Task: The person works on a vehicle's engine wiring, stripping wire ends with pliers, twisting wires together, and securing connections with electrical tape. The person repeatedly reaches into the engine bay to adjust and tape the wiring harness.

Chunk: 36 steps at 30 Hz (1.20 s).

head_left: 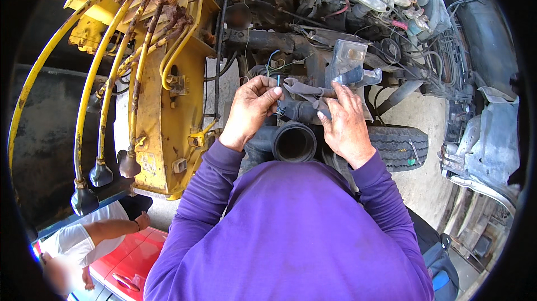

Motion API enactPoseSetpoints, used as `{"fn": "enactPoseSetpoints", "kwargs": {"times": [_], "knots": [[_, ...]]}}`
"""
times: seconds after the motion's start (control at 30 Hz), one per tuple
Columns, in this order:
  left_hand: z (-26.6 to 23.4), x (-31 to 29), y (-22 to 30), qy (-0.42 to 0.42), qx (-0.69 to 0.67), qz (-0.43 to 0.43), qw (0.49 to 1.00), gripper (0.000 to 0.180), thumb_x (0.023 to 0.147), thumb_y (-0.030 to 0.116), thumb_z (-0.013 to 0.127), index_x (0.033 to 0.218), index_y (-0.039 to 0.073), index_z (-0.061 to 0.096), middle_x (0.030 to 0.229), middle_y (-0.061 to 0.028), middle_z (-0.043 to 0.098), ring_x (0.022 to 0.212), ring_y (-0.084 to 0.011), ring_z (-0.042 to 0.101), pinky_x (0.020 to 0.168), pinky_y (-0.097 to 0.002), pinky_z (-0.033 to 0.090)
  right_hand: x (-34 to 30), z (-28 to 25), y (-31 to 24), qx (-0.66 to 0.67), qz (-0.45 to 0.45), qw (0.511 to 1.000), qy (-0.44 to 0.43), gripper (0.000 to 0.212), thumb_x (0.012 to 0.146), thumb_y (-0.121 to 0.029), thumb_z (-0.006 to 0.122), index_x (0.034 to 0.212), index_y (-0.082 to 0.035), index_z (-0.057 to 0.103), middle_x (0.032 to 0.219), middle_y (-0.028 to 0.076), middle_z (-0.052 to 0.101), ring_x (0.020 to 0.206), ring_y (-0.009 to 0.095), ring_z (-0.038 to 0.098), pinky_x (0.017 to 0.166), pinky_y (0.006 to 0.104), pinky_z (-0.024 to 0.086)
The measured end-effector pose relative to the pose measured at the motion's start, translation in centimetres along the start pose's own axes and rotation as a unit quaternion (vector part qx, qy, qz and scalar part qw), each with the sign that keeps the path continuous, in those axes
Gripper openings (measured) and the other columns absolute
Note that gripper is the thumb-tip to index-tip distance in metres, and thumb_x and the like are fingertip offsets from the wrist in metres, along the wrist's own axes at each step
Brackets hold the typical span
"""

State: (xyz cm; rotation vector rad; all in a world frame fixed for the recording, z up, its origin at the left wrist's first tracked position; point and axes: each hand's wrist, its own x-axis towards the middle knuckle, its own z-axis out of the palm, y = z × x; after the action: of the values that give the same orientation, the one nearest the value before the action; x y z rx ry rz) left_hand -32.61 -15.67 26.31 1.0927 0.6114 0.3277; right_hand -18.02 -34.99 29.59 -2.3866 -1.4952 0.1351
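Observation:
My left hand (249, 106) is closed, with thumb and forefinger pinching a short blue wire (278, 81) that stands up between the fingertips. To its right, my right hand (348, 121) has its fingers on a dark, worn pair of pliers (309, 89), whose far end points toward the wire. The palm side of this grip is hidden. Below and between both hands gapes a wide black pipe (294, 142), its round mouth facing up. Another thin blue wire (272, 55) curls up just beyond my left hand.
A cloudy plastic reservoir (349, 55) stands beyond my right hand. A tyre (391, 143) lies at right with a wrench (414, 151) on it. Yellow levers (98, 88) with dark knobs and a yellow frame (159, 122) rise at left. A person (92, 234) is beside a red car (137, 262).

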Motion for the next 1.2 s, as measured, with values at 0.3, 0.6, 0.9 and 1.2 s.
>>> {"fn": "enactPoseSetpoints", "kwargs": {"times": [0.3,0.6,0.9,1.2], "knots": [[-1.0,0.2,0.9,-0.086,0.005,0.000,0.996,0.016,0.099,0.019,0.071,0.100,0.003,0.070,0.082,-0.0035,0.072,0.056,-0.0043,0.050,0.052,-0.0200,0.040,0.5,-0.7,1.1,0.158,-0.039,0.984,-0.077,0.033,0.090,-0.018,0.073,0.114,0.003,0.066,0.139,0.022,0.055,0.129,0.041,0.052,0.112,0.0500,0.040],[-0.5,-0.2,1.4,-0.081,0.081,0.018,0.993,0.021,0.102,0.023,0.065,0.108,0.003,0.067,0.083,0.0035,0.062,0.064,-0.0020,0.044,0.056,-0.0182,0.034,0.5,0.6,1.3,0.057,-0.098,0.993,0.016,0.031,0.090,-0.019,0.072,0.108,0.004,0.065,0.127,0.022,0.058,0.120,0.040,0.056,0.101,0.0454,0.048],[0.0,-0.5,2.0,-0.067,0.119,0.022,0.990,0.018,0.101,0.021,0.067,0.102,0.004,0.066,0.080,0.0004,0.063,0.066,-0.0059,0.050,0.059,-0.0235,0.041,0.0,0.6,0.6,0.130,-0.045,0.990,-0.020,0.030,0.089,-0.019,0.073,0.105,0.005,0.064,0.116,0.019,0.060,0.108,0.039,0.062,0.093,0.0450,0.052],[1.8,-2.1,1.8,0.028,0.357,0.149,0.922,0.016,0.095,0.013,0.069,0.100,-0.002,0.065,0.083,-0.0150,0.065,0.075,-0.0278,0.064,0.072,-0.0358,0.052,-1.0,-0.4,-0.9,0.174,0.010,0.983,-0.054,0.027,0.090,-0.016,0.071,0.103,0.006,0.064,0.112,0.020,0.060,0.105,0.041,0.062,0.092,0.0477,0.051]]}}
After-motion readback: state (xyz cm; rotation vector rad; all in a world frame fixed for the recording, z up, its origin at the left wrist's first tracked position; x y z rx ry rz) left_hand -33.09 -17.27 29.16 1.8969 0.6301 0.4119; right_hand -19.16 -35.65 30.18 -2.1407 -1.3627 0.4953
